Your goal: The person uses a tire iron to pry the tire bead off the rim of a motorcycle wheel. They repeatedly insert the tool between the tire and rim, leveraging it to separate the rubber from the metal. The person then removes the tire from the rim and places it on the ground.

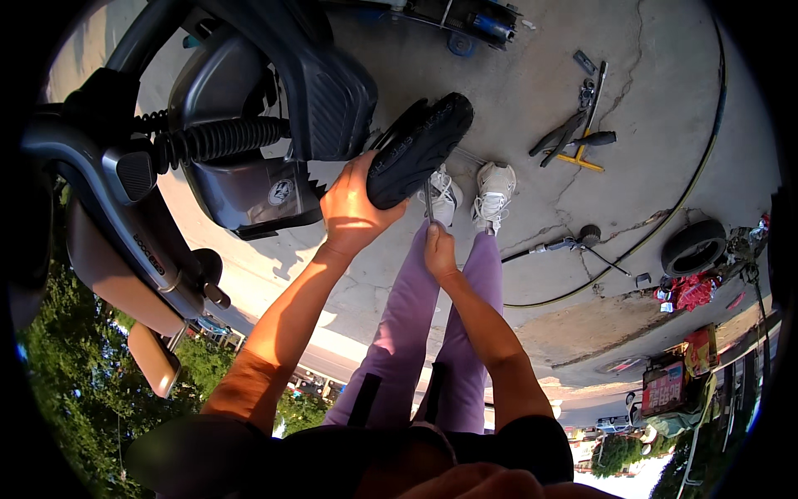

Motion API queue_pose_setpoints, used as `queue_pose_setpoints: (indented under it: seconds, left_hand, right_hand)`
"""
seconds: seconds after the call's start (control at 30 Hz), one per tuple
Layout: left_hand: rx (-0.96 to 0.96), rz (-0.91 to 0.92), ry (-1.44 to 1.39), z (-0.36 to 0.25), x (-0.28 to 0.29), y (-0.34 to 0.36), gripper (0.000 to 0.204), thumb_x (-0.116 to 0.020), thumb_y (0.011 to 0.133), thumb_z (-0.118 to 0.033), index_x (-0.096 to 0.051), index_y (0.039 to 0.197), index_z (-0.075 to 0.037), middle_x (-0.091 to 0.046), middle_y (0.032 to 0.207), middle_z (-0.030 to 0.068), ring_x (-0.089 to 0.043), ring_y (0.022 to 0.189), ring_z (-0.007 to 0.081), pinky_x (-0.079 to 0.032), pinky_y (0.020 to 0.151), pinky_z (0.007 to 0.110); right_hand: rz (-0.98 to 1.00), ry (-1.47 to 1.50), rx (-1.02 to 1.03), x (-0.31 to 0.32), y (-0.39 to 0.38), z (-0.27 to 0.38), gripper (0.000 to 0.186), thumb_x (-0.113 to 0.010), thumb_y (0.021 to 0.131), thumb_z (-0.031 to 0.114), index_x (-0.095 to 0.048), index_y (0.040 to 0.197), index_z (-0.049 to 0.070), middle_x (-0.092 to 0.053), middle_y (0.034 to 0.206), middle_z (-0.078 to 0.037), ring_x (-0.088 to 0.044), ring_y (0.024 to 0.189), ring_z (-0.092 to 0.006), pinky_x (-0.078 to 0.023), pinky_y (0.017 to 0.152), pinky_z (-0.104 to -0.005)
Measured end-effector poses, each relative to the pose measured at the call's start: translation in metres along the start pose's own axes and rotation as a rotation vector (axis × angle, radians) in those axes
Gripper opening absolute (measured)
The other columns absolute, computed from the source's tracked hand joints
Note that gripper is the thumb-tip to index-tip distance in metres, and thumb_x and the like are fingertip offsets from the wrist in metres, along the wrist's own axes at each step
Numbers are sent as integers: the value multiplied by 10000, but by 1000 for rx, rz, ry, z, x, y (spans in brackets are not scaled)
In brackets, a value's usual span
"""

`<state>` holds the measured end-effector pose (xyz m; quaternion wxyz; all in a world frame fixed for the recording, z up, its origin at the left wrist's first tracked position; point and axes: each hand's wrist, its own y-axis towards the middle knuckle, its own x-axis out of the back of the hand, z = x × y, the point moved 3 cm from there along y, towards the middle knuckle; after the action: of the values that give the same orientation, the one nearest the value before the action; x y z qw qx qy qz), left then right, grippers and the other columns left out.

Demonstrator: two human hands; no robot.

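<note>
- Reaching forward, the left hand [351, 212] pressed its palm and curled fingers against the near side of a black tyre [420, 150], which sat on the front wheel of a dark scooter [249, 125].
- Just right of it, the right hand [440, 252] was closed in a fist around a thin metal rod [430, 200] that rose to the tyre's lower edge.
- Below the hands stood the person's purple trouser legs and white trainers [474, 193] on cracked concrete floor [532, 108].
- To the right lay a spare tyre [694, 247] beside red scraps [690, 291], with a yellow hose [665, 220] curving past it.
- Farther off, a tool with a round head [573, 243] rested on the floor, and beyond it a cluster of dark hand tools with a yellow cross wrench [579, 137].
- At the far edge stood a blue jack [482, 25].
</note>
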<state>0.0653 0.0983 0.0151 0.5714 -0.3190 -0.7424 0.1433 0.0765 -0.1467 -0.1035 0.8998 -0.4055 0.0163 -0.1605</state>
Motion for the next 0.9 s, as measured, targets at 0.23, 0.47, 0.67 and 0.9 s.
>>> queue_pose_setpoints:
  seconds: [0.23,0.47,0.67,0.9]
  left_hand:
    - [-30,-17,-19,1,-1,0,753,-835,566,-255,-515,1215,-47,-613,1089,156,-623,996,320,-497,857,382]
    - [-96,-63,71,4,-4,-11,743,-816,576,-281,-504,1215,-65,-600,1107,137,-630,958,322,-521,796,396]
    - [-88,-89,43,-4,-8,-15,722,-812,564,-257,-517,1197,-72,-612,1073,140,-628,933,330,-523,777,405]
    - [-82,-172,82,-8,-16,-14,717,-814,535,-255,-547,1174,-67,-633,990,122,-644,859,304,-534,731,386]
  right_hand:
    - [15,16,65,-11,6,-11,369,-348,1005,265,-521,828,-9,-532,666,-254,-535,652,-465,-416,593,-494]
    - [202,-231,-159,54,-12,16,411,-370,1009,322,-553,865,-17,-577,699,-274,-559,714,-489,-428,629,-529]
    - [371,-616,-233,158,-11,106,501,-368,1003,384,-612,870,-33,-611,738,-279,-587,746,-479,-475,674,-527]
    - [891,-1317,-69,208,110,270,572,-366,996,442,-645,815,-23,-614,690,-202,-629,697,-360,-501,634,-449]
